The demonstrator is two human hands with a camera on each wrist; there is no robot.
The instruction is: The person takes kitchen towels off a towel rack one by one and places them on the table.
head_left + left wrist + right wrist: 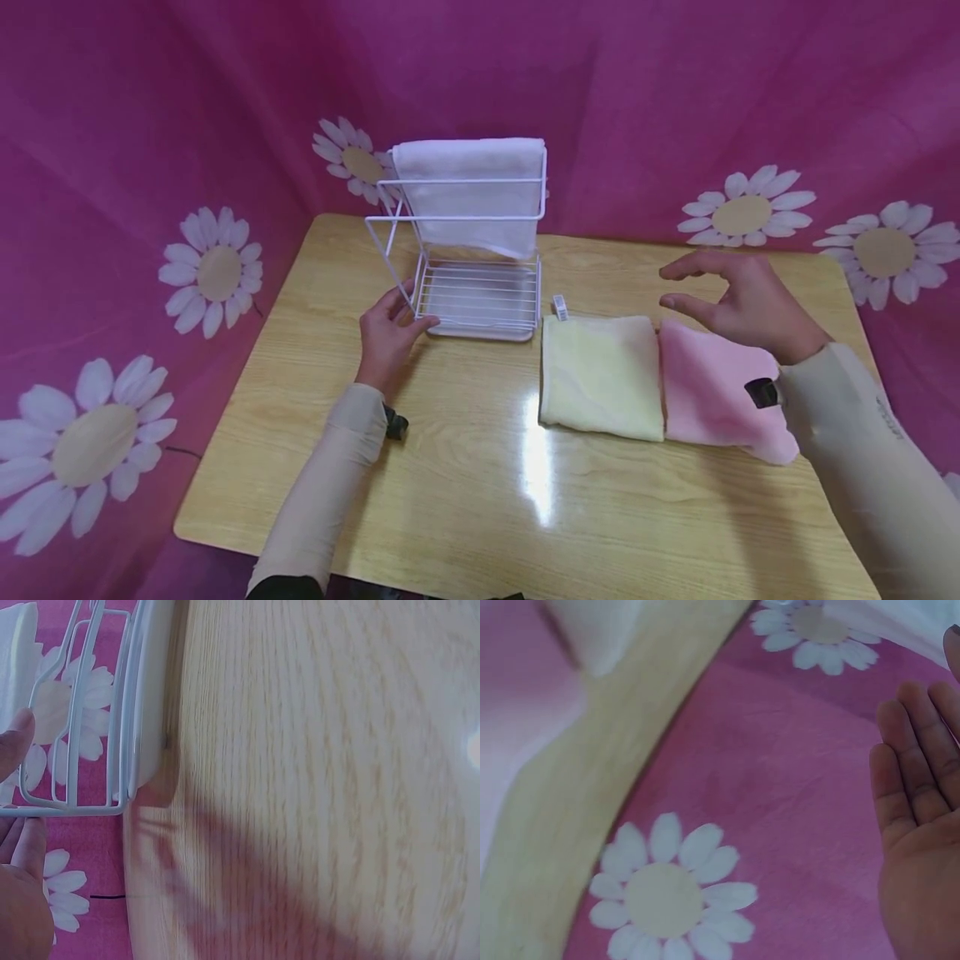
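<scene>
A white wire rack (480,298) with a tray base stands at the back of the table. Over its rear bar hangs a white cloth (472,158). My left hand (386,337) grips the rack's left side, thumb on the front corner and fingers behind the wire; the left wrist view shows the thumb (19,739) and fingers on either side of the frame. To the right lie a folded yellow cloth (600,379) and a pink cloth (712,392), side by side. Above the pink one, my right hand (738,296) hovers with fingers extended, thumb apart, holding nothing.
The wooden table (442,483) has a purple flowered curtain (637,100) behind it and along its sides. A small white tag (560,307) sticks out from the yellow cloth's back left corner.
</scene>
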